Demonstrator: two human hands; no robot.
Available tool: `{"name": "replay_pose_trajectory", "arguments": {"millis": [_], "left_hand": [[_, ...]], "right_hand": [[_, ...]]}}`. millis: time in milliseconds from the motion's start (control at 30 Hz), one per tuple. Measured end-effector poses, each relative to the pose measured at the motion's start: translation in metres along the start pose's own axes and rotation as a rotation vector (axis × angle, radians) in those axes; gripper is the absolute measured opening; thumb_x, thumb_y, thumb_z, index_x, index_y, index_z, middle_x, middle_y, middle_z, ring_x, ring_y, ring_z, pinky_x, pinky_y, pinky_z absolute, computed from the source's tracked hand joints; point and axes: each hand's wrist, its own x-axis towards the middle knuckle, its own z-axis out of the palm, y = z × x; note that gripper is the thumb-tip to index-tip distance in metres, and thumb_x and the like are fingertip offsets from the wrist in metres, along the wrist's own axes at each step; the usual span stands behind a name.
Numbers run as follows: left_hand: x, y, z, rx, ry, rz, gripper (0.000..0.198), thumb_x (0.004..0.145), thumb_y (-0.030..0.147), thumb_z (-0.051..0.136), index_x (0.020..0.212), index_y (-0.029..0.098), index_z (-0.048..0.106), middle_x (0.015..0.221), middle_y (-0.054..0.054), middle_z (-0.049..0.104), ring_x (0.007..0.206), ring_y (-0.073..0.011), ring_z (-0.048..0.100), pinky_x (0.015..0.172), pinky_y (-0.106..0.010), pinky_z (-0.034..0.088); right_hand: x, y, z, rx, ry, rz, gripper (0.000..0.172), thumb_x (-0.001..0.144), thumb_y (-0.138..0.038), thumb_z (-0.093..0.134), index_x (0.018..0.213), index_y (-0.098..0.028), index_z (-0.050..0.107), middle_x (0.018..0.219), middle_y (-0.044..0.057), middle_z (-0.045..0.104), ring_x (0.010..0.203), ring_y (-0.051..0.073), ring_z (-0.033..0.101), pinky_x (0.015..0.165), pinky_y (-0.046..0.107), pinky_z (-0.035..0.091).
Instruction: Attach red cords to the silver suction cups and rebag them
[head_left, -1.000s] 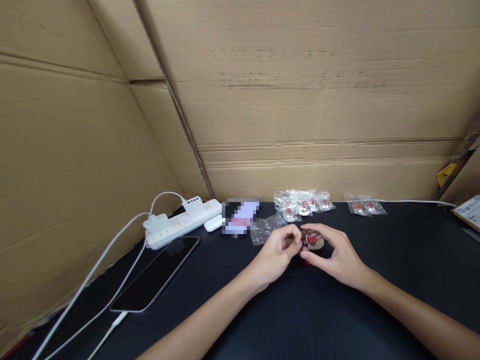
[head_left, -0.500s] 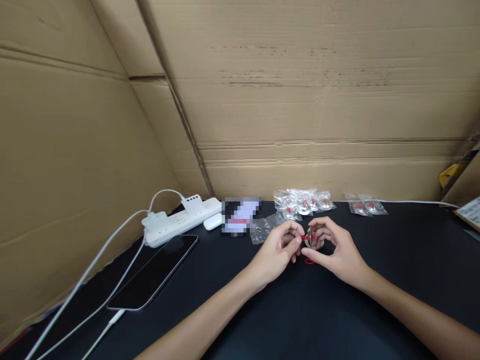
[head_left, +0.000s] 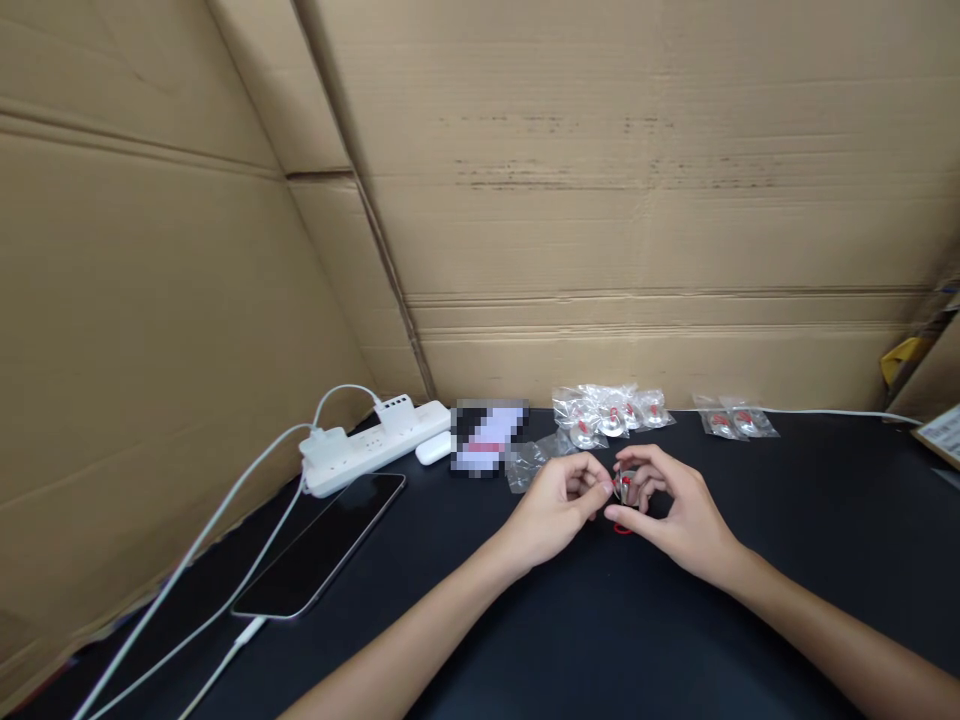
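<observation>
Between my hands, just above the black table, is a small round metal disc [head_left: 622, 487] with a red cord [head_left: 623, 529] through it. The disc is seen nearly edge-on. My right hand [head_left: 686, 510] curls around it, with thumb and fingertips at its rim. On the other side, my left hand [head_left: 555, 507] is closed in a pinch on the red cord close to the disc. A loop of the cord hangs below my right thumb. Fingers hide part of the disc, and a second shiny round piece seems to show behind it.
Several bagged metal discs [head_left: 611, 412] lie at the back, with two more bagged discs [head_left: 739, 420] to the right. A crumpled clear bag [head_left: 529, 462] is beside my left hand. Leftward are a power strip [head_left: 375, 445], a white case [head_left: 433, 449] and a phone [head_left: 326, 550] with cables.
My left fingers have come closer to the disc, and less red cord shows between the hands. The whole view has shifted slightly; both hands keep their grip.
</observation>
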Motion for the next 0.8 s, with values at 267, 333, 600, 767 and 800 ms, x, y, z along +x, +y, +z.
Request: {"name": "replay_pose_trajectory", "arguments": {"millis": [267,333,600,767,800], "left_hand": [[0.0,-0.002,-0.001,0.022,0.001,0.015,0.019,0.087,0.033,0.061,0.08,0.015,0.059,0.073,0.001,0.056,0.06,-0.0107,0.051,0.058,-0.025,0.042],[0.001,-0.003,-0.002,0.042,0.002,0.007,0.02,0.087,0.033,0.06,0.08,0.015,0.059,0.071,0.001,0.055,0.058,-0.0105,0.05,0.056,-0.025,0.041],[0.003,-0.006,-0.008,0.138,0.055,-0.007,0.022,0.085,0.035,0.061,0.075,0.016,0.057,0.067,0.002,0.052,0.055,-0.0102,0.047,0.054,-0.023,0.038],[0.004,-0.005,-0.01,0.127,0.057,-0.017,0.025,0.085,0.039,0.061,0.076,0.016,0.056,0.068,0.002,0.052,0.054,-0.0102,0.047,0.054,-0.024,0.038],[0.004,-0.004,-0.01,0.137,0.057,-0.006,0.025,0.086,0.039,0.061,0.076,0.016,0.056,0.069,0.002,0.053,0.056,-0.0107,0.048,0.055,-0.024,0.039]], "right_hand": [[0.001,-0.002,0.0,-0.005,0.01,0.014,0.044,0.076,-0.033,0.078,0.113,-0.021,0.056,0.079,0.0,0.061,0.063,0.014,0.06,0.061,0.029,0.054],[0.001,-0.003,-0.001,-0.009,0.006,0.021,0.044,0.076,-0.033,0.078,0.112,-0.021,0.056,0.078,0.0,0.061,0.063,0.014,0.06,0.06,0.028,0.054],[0.003,-0.005,-0.002,0.031,0.028,0.095,0.038,0.077,-0.032,0.076,0.107,-0.022,0.056,0.075,-0.002,0.06,0.059,0.012,0.056,0.056,0.026,0.049],[0.002,-0.003,-0.001,-0.036,0.045,0.085,0.04,0.076,-0.033,0.077,0.11,-0.022,0.058,0.07,-0.003,0.057,0.057,0.013,0.053,0.055,0.026,0.047],[0.002,-0.002,-0.001,-0.058,0.051,0.064,0.04,0.076,-0.033,0.077,0.11,-0.022,0.059,0.071,-0.003,0.057,0.058,0.013,0.053,0.055,0.026,0.047]]}}
